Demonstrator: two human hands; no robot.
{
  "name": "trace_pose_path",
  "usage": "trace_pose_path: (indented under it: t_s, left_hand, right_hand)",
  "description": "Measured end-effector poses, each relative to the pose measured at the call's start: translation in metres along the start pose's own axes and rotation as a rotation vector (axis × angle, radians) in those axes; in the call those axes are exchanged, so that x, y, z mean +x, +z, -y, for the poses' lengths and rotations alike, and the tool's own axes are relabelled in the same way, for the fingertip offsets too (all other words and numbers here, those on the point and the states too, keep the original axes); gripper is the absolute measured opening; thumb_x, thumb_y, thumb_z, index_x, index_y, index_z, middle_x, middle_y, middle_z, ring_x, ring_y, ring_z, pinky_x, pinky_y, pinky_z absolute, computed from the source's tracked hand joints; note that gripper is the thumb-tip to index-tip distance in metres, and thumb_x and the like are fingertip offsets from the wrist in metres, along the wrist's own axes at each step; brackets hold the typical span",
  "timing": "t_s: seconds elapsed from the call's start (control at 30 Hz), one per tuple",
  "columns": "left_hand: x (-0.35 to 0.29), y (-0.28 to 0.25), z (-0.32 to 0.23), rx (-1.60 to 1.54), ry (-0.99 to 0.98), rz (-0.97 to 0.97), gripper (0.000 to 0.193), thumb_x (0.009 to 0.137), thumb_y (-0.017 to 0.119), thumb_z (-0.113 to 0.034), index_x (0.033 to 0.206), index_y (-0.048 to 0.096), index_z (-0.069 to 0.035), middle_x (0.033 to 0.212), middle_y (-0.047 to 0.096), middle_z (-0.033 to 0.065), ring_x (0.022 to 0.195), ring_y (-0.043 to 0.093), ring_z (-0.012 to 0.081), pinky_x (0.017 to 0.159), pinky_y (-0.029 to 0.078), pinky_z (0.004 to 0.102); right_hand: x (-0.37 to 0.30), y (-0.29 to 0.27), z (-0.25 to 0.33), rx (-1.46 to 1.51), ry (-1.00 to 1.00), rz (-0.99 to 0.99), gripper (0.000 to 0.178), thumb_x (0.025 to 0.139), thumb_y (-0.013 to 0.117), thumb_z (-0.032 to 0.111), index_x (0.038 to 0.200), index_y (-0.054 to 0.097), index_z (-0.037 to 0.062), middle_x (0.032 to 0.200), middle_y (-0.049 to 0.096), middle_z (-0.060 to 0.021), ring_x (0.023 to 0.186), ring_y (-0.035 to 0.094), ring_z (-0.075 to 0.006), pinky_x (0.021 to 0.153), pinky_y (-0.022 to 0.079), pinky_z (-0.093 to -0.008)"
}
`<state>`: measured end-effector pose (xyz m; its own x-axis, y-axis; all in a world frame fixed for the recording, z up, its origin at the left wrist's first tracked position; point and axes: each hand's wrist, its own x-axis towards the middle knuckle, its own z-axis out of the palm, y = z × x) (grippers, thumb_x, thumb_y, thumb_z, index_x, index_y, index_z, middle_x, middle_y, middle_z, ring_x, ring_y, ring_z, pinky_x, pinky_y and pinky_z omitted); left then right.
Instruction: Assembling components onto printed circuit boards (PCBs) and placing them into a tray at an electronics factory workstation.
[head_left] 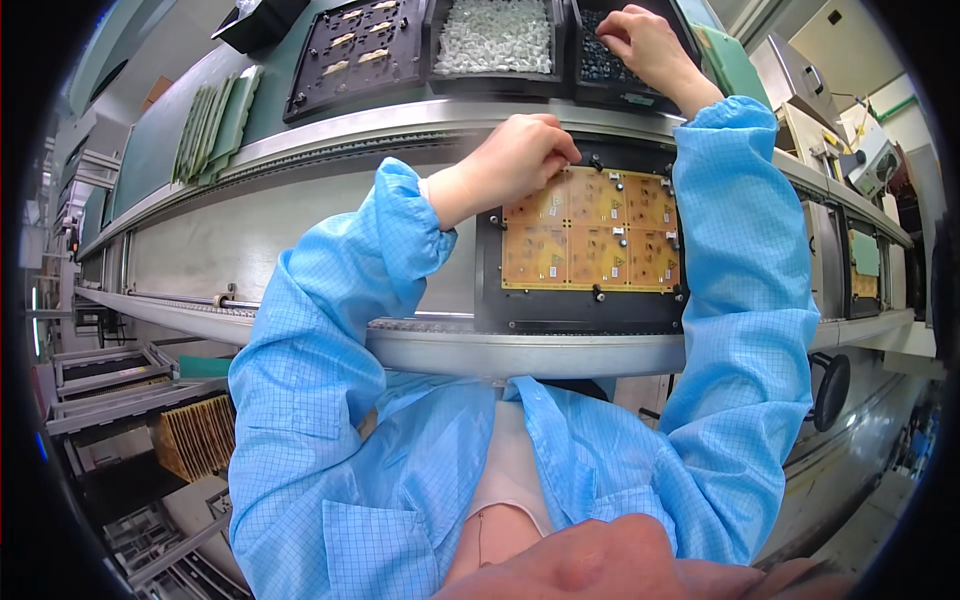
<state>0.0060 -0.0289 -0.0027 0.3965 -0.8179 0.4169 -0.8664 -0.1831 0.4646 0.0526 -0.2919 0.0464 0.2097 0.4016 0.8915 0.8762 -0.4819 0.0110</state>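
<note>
PCB (592, 243), flat amber — L hand (508, 165) bent at edge, R hand (655, 52) curled over pebbly dk pcs (592, 65) — pinch unclear.

Board (595, 228) on carrier (490, 300), carrier on conveyor (290, 225). Left hand (512, 165) at board's far left corner; right hand (648, 52) at right bin (625, 97), fingers at its parts (592, 65). Worktop (272, 90) behind conveyor; on it, left to right: sheets (215, 125), tray (398, 75), left bin (495, 86), right bin. Pieces (373, 55) on tray, pellets (495, 35) in left bin. Second board (865, 287) well right of carrier. Stacked boards (195, 438) low left, near side of conveyor.
</note>
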Motion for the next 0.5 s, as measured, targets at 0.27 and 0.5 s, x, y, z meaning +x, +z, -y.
trace_pose_path:
  t_s: [0.27, 0.5]
  left_hand:
    - [-0.01, -0.017, -0.004, 0.27, -0.057, 0.054, 0.018, 0.084, 0.06, -0.017, 0.092, 0.073, -0.008, 0.093, 0.069, 0.0096, 0.09, 0.067, 0.0316, 0.079, 0.054, 0.0401]
    - [-0.018, -0.015, -0.003, 0.301, -0.02, 0.048, 0.018, 0.084, 0.06, -0.019, 0.095, 0.071, -0.01, 0.087, 0.07, 0.0091, 0.088, 0.067, 0.0322, 0.077, 0.054, 0.0413]
  right_hand:
    - [0.024, -0.008, 0.097, -0.216, 0.747, 0.277, 0.015, 0.091, 0.068, 0.015, 0.104, 0.071, 0.0075, 0.091, 0.069, -0.0057, 0.082, 0.068, -0.0173, 0.077, 0.054, -0.0283]
    - [0.003, 0.0, 0.143, 0.083, 0.858, 0.199, 0.015, 0.089, 0.071, 0.009, 0.103, 0.07, 0.0022, 0.092, 0.07, -0.0028, 0.085, 0.066, -0.0086, 0.078, 0.053, -0.023]
